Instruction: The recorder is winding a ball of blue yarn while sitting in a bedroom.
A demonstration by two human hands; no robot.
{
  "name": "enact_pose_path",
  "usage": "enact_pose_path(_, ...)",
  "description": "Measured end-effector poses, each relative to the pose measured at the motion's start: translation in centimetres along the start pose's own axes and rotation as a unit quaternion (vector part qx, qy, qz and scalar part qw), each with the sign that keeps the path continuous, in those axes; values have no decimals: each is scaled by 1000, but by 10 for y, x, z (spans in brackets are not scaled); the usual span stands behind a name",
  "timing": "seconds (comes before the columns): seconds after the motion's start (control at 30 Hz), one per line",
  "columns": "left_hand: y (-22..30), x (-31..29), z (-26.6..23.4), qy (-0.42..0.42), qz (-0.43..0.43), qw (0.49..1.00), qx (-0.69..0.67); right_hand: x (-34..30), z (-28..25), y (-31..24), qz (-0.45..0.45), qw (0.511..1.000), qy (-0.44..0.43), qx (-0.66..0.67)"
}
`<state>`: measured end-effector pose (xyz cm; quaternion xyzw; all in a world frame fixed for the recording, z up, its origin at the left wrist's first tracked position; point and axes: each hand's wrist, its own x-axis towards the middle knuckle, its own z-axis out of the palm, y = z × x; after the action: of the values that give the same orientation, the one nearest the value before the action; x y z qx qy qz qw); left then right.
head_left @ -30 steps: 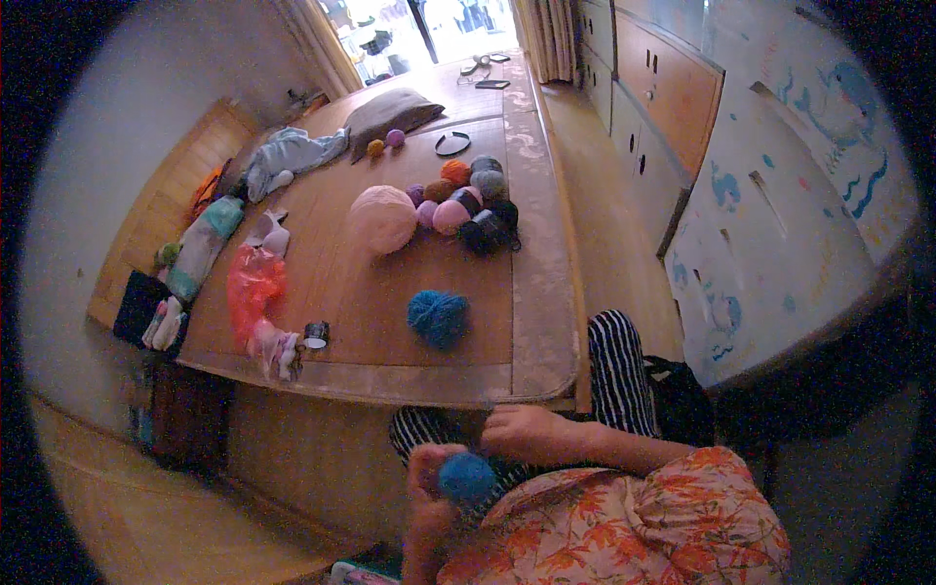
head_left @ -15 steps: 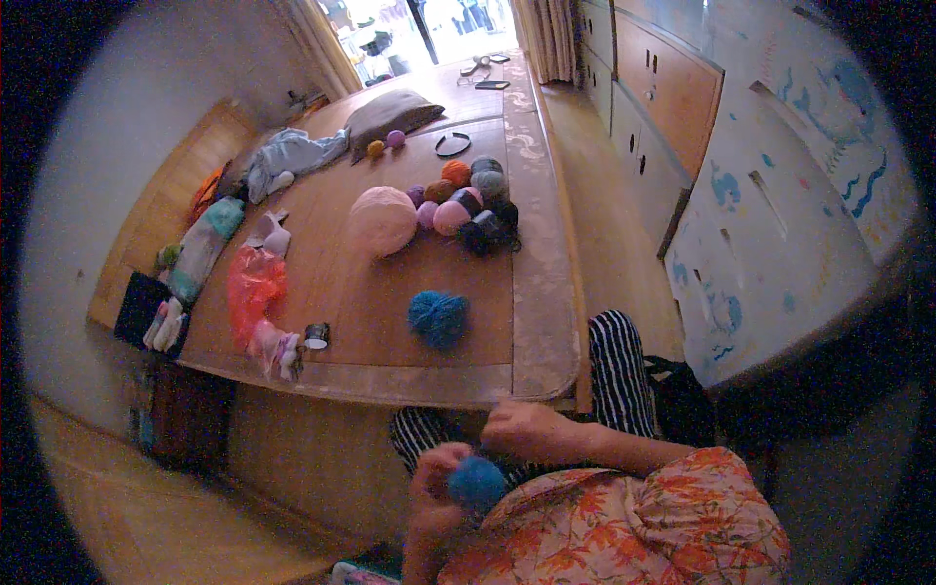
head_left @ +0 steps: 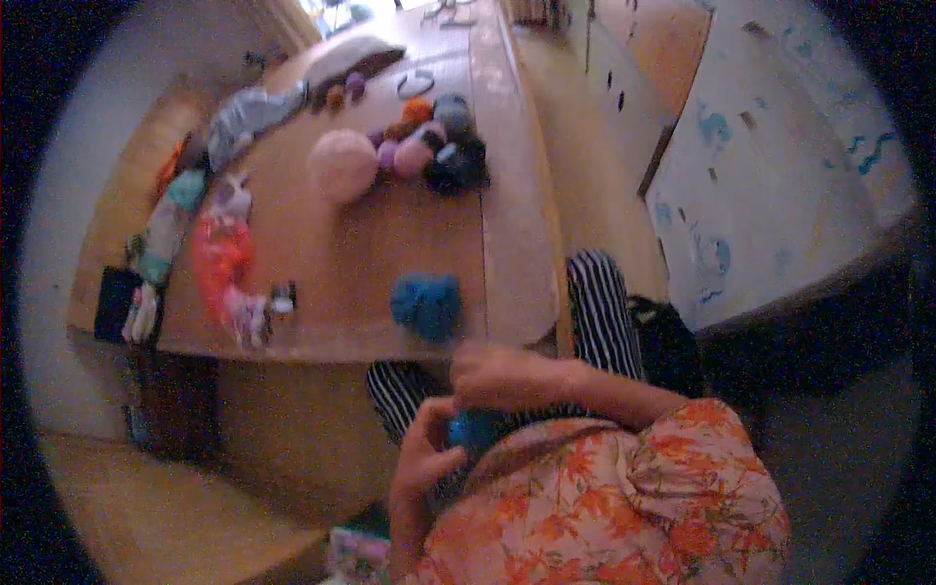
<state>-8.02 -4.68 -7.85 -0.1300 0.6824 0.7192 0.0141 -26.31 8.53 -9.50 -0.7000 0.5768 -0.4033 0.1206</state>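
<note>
In my lap, just off the near edge of the table, my left hand (head_left: 426, 447) is curled around a small ball of blue yarn (head_left: 475, 431). My right hand (head_left: 492, 377) is closed above the ball, partly covering its top. Whatever its fingers pinch is too blurred to see. A looser, fluffy skein of blue yarn (head_left: 425, 305) lies on the table just beyond my hands. No strand between skein and ball can be made out.
Farther back on the table (head_left: 370, 263) sit a large pink yarn ball (head_left: 345, 166) and a cluster of smaller coloured balls, including a black one (head_left: 455, 166). A red plastic bag (head_left: 223, 252) and a small dark cup (head_left: 283, 296) lie left. Cabinets (head_left: 721, 195) stand right.
The whole view has shifted, with the table sliding up and left, and is blurred. My right hand has moved left, over the ball. My left hand still holds the ball.
</note>
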Motion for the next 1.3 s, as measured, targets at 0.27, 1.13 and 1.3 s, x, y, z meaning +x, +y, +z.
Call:
enact_pose_path(0.27,23,-9,9,-74,7,967,-244,15,-2,27,-6,997,-15,-71)
enact_pose_path(1.13,8,1,-11,254,142,947,-139,-11,20,-34,43,997,-43,-48)
enact_pose_path(1.3,-14,5,1,202,117,956,175,8,-17,-47,10,992,-104,-77)
